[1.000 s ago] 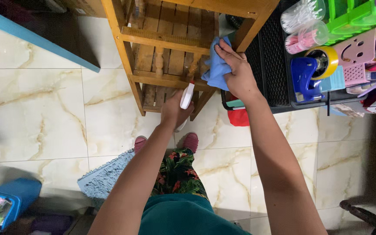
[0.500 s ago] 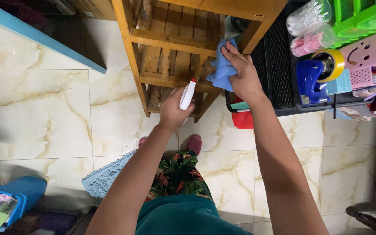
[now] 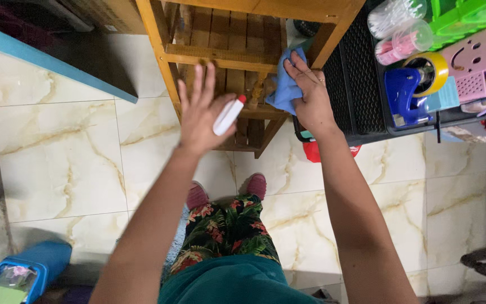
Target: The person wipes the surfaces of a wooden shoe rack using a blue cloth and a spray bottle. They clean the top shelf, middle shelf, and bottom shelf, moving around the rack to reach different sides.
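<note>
- Floor: pale marbled tiles, person stands on it in dark red slippers, floral trousers below a teal top.
- Wooden rack: slatted shelves, orange-brown frame, directly in front of the person.
- Black mesh basket: just right of the rack, holds a blue tape dispenser with a yellow-rimmed roll, pink and green plastic bits.
- Blue bin: lower left on the floor, well apart from the rack.
- Right hand: flat on a blue cloth, fingers close together and pressing the cloth against the rack's right post, by the shelf rail.
- Left hand: raised in front of the rack's lower shelf, fingers spread wide and pointing up; small white spray bottle with red tip lies across the palm, pinned by the thumb side, tilted, tip toward the cloth.
- Bottle and cloth are near each other, not touching.
</note>
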